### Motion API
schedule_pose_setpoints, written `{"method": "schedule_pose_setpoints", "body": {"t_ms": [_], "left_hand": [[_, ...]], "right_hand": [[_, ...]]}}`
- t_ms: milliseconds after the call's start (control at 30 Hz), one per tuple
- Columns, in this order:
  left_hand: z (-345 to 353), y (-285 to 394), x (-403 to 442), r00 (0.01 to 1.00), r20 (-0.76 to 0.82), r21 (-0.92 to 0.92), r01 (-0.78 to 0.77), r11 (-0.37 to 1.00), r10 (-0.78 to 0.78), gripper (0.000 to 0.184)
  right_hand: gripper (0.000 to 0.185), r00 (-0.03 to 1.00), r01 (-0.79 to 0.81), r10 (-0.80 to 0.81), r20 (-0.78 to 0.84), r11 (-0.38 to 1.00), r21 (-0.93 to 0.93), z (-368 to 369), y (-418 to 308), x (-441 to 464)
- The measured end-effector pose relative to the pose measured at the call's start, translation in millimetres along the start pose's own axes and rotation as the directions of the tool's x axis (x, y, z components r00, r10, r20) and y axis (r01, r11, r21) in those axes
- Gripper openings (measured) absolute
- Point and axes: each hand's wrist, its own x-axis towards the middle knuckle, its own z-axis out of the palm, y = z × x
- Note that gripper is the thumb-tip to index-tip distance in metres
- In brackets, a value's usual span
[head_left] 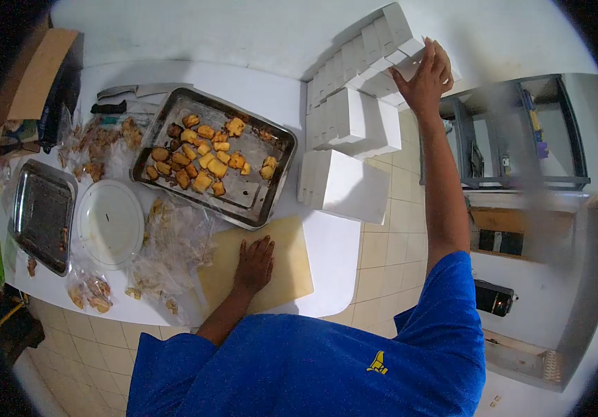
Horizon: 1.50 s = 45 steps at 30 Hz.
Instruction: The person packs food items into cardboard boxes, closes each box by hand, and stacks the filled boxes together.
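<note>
My left hand (254,265) lies flat, fingers stretched out, on a pale yellow cutting board (290,260) at the table's front edge. My right hand (424,80) reaches up to the far right, to the top of the stacked white boxes (361,52). Its thumb and fingers are curved around the end of a white box (408,66), partly hidden behind the hand. Beyond the board stands a large metal baking tray (243,198) holding several browned pastry pieces (205,156).
More white boxes (351,182) stand along the table's right edge. To the left are a white plate (110,222), a smaller metal tray (43,215) and clear plastic bags (174,236) with food pieces. A grey shelf (514,182) stands on the right, beyond the tiled floor (389,250).
</note>
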Motion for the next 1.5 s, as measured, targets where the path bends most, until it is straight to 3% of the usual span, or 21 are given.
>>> {"method": "schedule_pose_setpoints", "body": {"t_ms": [300,500,600,667,700,733,767,800,833,933,1000,1133,1267,1400,1433,1500], "left_hand": [[0.9,-1.0,-1.8,0.998,0.058,0.016,-0.003,1.000,0.002,0.055],[-8.4,-0.8,-1.0,0.996,0.083,0.003,-0.014,1.000,0.014,0.062],[-6.4,1.2,-1.6,0.995,0.101,0.013,-0.003,1.000,0.001,0.061],[-4.2,-0.6,-0.1,0.994,0.107,0.011,-0.003,1.000,0.002,0.060],[-2.3,-0.8,-0.8,0.995,0.101,0.000,-0.004,1.000,0.004,0.059],[0.6,-1.8,-1.4,0.996,0.092,-0.007,-0.003,1.000,0.004,0.059],[3.5,-2.7,-1.5,0.994,0.112,0.005,0.001,1.000,-0.002,0.059],[11.7,-2.8,-3.5,0.996,0.094,0.010,-0.002,1.000,0.001,0.059],[22.0,-3.7,-6.2,0.997,0.075,0.021,-0.008,1.000,0.007,0.059],[16.9,-6.0,-5.4,0.999,0.015,0.006,-0.044,0.999,0.044,0.059],[23.4,-12.8,-6.0,0.997,0.067,-0.042,-0.032,0.999,0.035,0.060],[8.5,-9.9,-5.8,0.991,-0.061,-0.084,-0.122,0.989,0.117,0.057],[10.0,-20.5,-5.5,0.972,-0.165,-0.196,-0.197,0.961,0.166,0.054],[-4.1,-21.8,-10.1,0.944,-0.313,-0.139,-0.156,0.978,0.106,0.052],[-11.3,-22.6,-11.1,0.908,-0.412,-0.156,-0.152,0.976,0.076,0.050],[-32.3,-16.9,-18.0,0.841,-0.541,-0.152,-0.102,0.983,0.004,0.045]], "right_hand": [[0.124,1.000,-0.010,0.011,0.011,0.995,-0.097,12.8,-5.0,-16.1],[0.122,0.998,-0.053,0.056,0.016,0.989,-0.135,11.5,-10.9,-16.3],[0.113,0.995,-0.077,0.065,-0.072,0.983,-0.170,16.2,-11.3,-20.3],[0.100,0.996,-0.086,0.084,-0.020,0.987,-0.137,8.5,-26.0,-31.2],[0.081,0.999,-0.047,0.044,-0.027,0.993,-0.108,10.6,-35.4,-44.0],[0.064,0.999,0.010,-0.009,0.041,0.999,-0.031,11.4,-43.3,-58.2],[0.052,0.978,0.048,-0.030,0.206,0.995,-0.084,6.2,-55.4,-67.4],[0.048,0.956,0.067,-0.048,0.291,0.996,-0.055,7.8,-61.0,-75.8],[0.046,0.938,-0.008,0.008,0.346,1.000,-0.002,8.1,-67.5,-81.9],[0.052,0.901,-0.149,0.177,0.396,0.984,-0.102,24.1,-71.6,-94.1],[0.054,0.867,-0.225,0.240,0.437,0.970,-0.087,22.6,-76.8,-92.8],[0.054,0.849,-0.269,0.311,0.427,0.950,-0.158,25.1,-83.8,-96.1],[0.052,0.773,-0.430,0.368,0.517,0.903,0.000,-1.5,-82.4,-99.4],[0.051,0.854,-0.468,0.362,0.374,0.849,0.246,-73.4,-97.0,-119.0],[0.044,0.870,-0.490,0.407,0.277,0.770,0.409,-107.4,-104.2,-126.5],[0.038,0.876,-0.467,0.442,0.190,0.684,0.560,-147.1,-121.1,-155.1]]}}
